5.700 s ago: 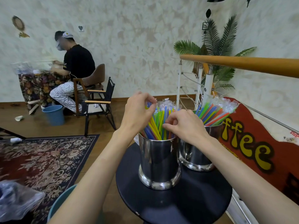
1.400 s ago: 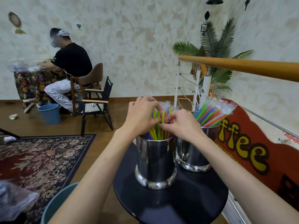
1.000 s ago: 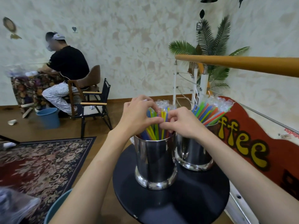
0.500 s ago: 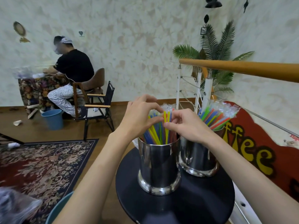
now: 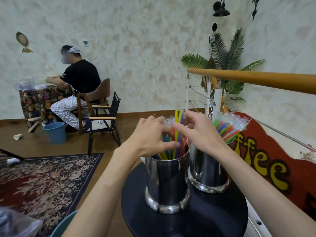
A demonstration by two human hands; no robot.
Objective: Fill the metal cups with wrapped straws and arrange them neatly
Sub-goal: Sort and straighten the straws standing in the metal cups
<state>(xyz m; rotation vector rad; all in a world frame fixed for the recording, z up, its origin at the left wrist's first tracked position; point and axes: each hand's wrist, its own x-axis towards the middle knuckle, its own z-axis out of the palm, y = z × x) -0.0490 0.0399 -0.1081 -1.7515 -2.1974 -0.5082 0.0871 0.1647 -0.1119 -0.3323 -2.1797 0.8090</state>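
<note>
Two shiny metal cups stand on a small round black table (image 5: 196, 223). The near cup (image 5: 166, 182) holds upright wrapped straws (image 5: 178, 120) in yellow, blue, green and orange. My left hand (image 5: 150, 137) and my right hand (image 5: 196, 132) meet above its rim, fingers pinched around the straw bundle. A few yellow and blue straws stick up higher between my fingertips. The far cup (image 5: 207, 171) behind my right wrist holds a leaning bunch of wrapped straws (image 5: 229, 127) fanning to the right.
A wooden handrail (image 5: 256, 79) and a red sign (image 5: 273, 168) run along the right. A teal bin rim (image 5: 65, 224) sits below left. A patterned rug (image 5: 44, 182), a folding chair (image 5: 102, 120), a blue bucket (image 5: 55, 132) and a seated person (image 5: 77, 89) are further left.
Both hands stay clasped on the near cup's straws; the fingers have shifted and a few yellow and blue straws now stand higher above the bundle. My view tilted slightly.
</note>
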